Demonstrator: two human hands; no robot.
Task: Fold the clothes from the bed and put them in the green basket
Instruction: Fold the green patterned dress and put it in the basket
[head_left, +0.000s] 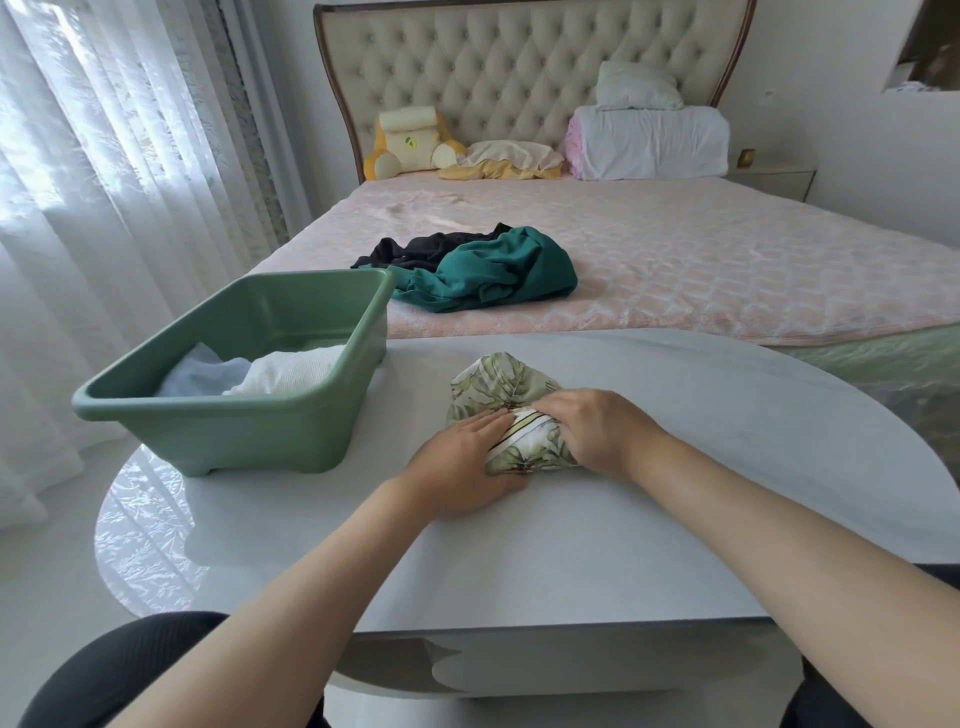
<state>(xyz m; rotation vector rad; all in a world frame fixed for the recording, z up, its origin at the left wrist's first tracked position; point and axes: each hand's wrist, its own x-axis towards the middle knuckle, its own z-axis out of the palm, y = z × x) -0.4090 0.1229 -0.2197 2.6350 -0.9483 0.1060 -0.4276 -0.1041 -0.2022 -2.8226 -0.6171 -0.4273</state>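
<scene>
Leaf-print garment (498, 384) lies half folded on the table (675, 493), right of the green basket (234, 421). Left grip (462, 460) presses it with flat fingers; right grip (592, 431) curls over the fold. Likely light, soft, floppy: best lifted as a bundle from both sides. Black and teal clothes (483, 275) lie crumpled on the bed (727, 249).
</scene>
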